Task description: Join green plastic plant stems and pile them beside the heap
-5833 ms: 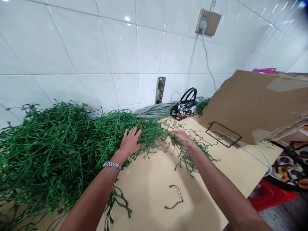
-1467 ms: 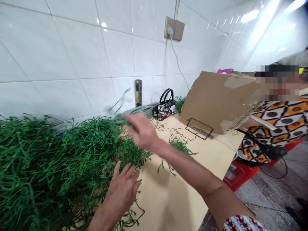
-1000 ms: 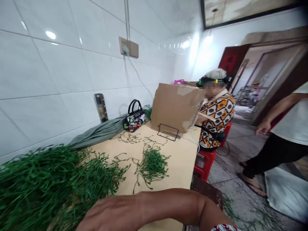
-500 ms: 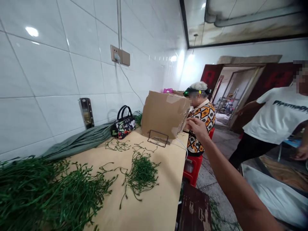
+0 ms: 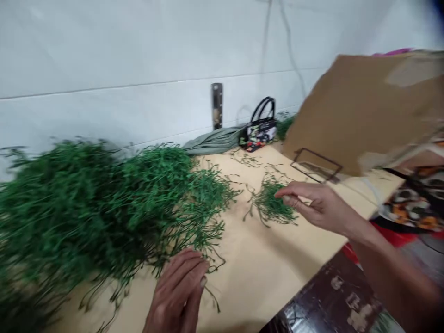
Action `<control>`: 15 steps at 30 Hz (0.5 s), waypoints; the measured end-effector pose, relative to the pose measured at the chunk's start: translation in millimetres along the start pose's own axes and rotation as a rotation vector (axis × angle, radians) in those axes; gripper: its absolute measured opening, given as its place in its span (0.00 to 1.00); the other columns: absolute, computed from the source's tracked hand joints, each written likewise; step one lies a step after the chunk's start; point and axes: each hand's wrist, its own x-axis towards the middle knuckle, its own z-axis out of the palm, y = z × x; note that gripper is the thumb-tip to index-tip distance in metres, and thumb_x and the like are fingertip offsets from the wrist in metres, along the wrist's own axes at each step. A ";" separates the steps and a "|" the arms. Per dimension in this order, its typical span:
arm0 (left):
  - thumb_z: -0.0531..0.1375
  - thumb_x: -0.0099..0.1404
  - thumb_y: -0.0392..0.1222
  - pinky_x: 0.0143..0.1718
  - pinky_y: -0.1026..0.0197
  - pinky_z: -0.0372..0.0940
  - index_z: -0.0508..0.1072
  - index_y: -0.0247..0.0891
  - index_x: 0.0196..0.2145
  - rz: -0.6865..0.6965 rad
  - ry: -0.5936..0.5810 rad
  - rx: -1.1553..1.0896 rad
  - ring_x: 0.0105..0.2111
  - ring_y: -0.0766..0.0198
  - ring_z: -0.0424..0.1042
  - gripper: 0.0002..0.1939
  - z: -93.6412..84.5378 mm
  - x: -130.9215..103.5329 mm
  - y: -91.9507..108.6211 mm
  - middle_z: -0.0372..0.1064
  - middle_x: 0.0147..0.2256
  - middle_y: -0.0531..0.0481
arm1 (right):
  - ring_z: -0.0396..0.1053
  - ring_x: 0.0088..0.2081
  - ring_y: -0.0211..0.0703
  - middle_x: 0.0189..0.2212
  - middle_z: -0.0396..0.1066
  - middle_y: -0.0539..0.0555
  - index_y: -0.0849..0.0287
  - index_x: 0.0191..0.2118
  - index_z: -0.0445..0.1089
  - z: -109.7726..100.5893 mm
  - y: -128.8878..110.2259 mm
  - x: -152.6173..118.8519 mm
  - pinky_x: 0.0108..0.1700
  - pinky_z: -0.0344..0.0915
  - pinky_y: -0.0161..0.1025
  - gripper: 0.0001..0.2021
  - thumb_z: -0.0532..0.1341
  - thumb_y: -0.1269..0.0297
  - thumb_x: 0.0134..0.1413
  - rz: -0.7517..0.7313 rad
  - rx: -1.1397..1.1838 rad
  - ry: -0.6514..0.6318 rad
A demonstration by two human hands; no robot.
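My left hand (image 5: 178, 291) is low in the view at the near edge of a large heap of thin green stems (image 5: 138, 199). Its fingers are bent and pressed together, and a green stem (image 5: 214, 299) pokes out by the thumb. My right hand (image 5: 321, 208) hovers over the right side of a smaller pile of green stems (image 5: 274, 201). Its thumb and forefinger are brought together in a pinch; anything between them is too small to make out. A few loose stems (image 5: 246, 159) lie behind the small pile.
A cardboard sheet (image 5: 364, 111) leans at the right, with a dark wire frame (image 5: 315, 165) before it. Along the tiled wall are a flowered handbag (image 5: 260, 132) and grey-green cloth (image 5: 215, 141). Below the table (image 5: 263, 268) edge sits a dark brown case (image 5: 326, 300); patterned clothing (image 5: 412, 203) shows at right.
The view has swung left and down towards the stems. My right hand has come back from beside the cardboard edge to the small pile, and my left hand has come into view.
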 end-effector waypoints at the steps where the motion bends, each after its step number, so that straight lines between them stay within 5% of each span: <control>1: 0.52 0.60 0.28 0.49 0.57 0.66 0.69 0.37 0.43 -0.024 -0.006 0.011 0.44 0.62 0.70 0.15 -0.4 1.6 1.6 0.73 0.37 0.47 | 0.71 0.29 0.38 0.30 0.73 0.53 0.53 0.38 0.71 17.2 1.4 8.7 0.29 0.64 0.33 0.09 0.53 0.66 0.57 -0.038 0.021 -0.070; 3: 0.52 0.59 0.27 0.51 0.55 0.64 0.69 0.36 0.41 -0.070 -0.026 0.042 0.42 0.63 0.70 0.14 0.1 3.1 2.6 0.73 0.35 0.46 | 0.70 0.30 0.38 0.30 0.73 0.52 0.55 0.37 0.71 49.3 -2.2 28.3 0.30 0.64 0.33 0.11 0.52 0.68 0.57 -0.112 0.029 -0.168; 6: 0.52 0.58 0.27 0.53 0.51 0.61 0.70 0.35 0.40 -0.138 -0.065 0.076 0.40 0.63 0.69 0.14 1.6 0.8 3.1 0.72 0.35 0.46 | 0.69 0.32 0.40 0.31 0.72 0.54 0.58 0.37 0.71 84.3 -17.2 59.8 0.33 0.63 0.35 0.11 0.51 0.70 0.57 -0.233 -0.032 -0.150; 10: 0.50 0.59 0.28 0.53 0.51 0.62 0.71 0.35 0.38 -0.164 -0.123 0.108 0.39 0.62 0.70 0.13 4.6 1.1 6.9 0.72 0.34 0.45 | 0.66 0.35 0.43 0.30 0.70 0.56 0.59 0.38 0.71 100.3 -21.8 105.1 0.36 0.62 0.37 0.11 0.52 0.71 0.56 -0.344 -0.130 -0.070; 15: 0.53 0.59 0.34 0.52 0.51 0.63 0.71 0.37 0.43 0.022 -0.138 0.289 0.47 0.57 0.69 0.14 12.8 5.5 -9.5 0.72 0.42 0.43 | 0.65 0.43 0.45 0.39 0.70 0.56 0.59 0.40 0.71 77.6 46.4 159.3 0.42 0.60 0.37 0.11 0.52 0.68 0.57 0.162 -0.321 -0.121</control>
